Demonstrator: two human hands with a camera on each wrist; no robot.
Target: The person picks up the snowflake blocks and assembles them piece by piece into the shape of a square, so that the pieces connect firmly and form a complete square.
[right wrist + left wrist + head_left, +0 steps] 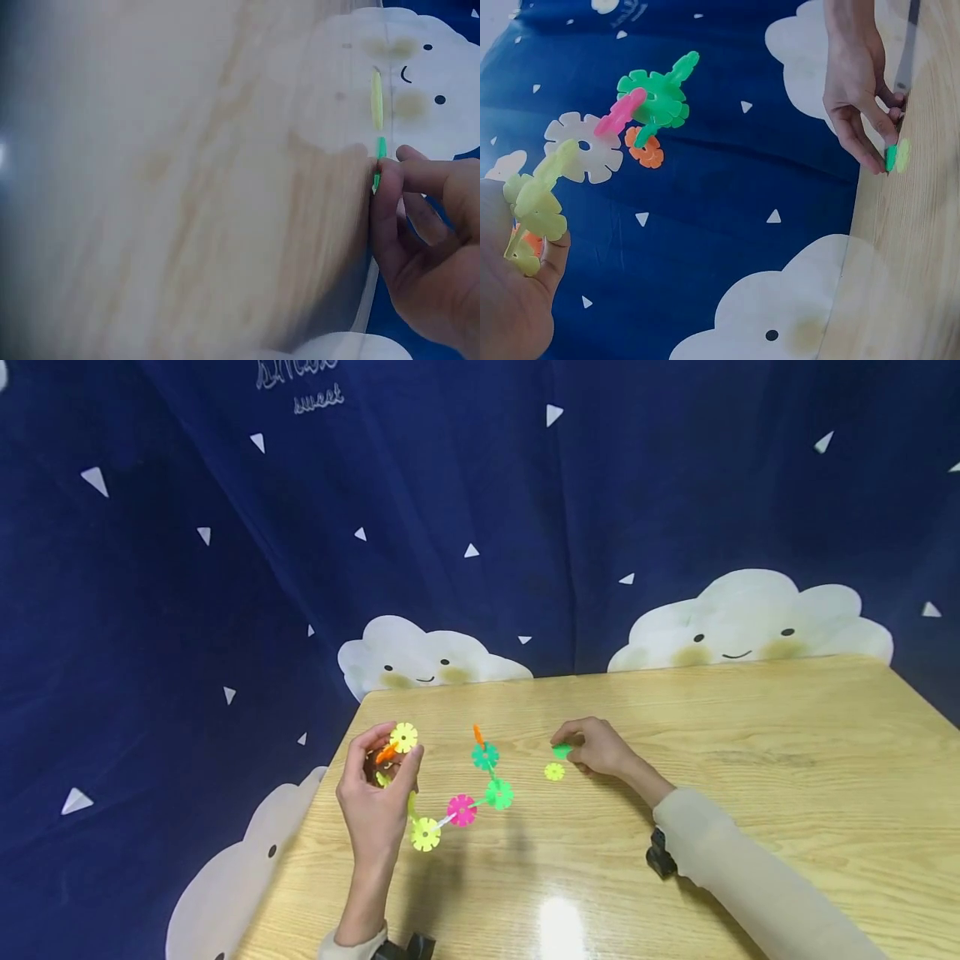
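My left hand holds one end of a chain of notched plastic snowflake discs, raised above the table. A yellow disc and an orange disc show between thumb and fingers; the palm side is partly hidden. From there the chain curves through yellow, white, pink and green discs to an orange one at its free end. Over on the right, my right hand pinches a single green disc between thumb and fingertips, low at the tabletop. Beside it lies a loose yellow disc.
The light wooden table runs back to a dark blue curtain printed with white triangles and smiling clouds. Its left edge lies close to my left hand. A bright reflection shows on the near tabletop.
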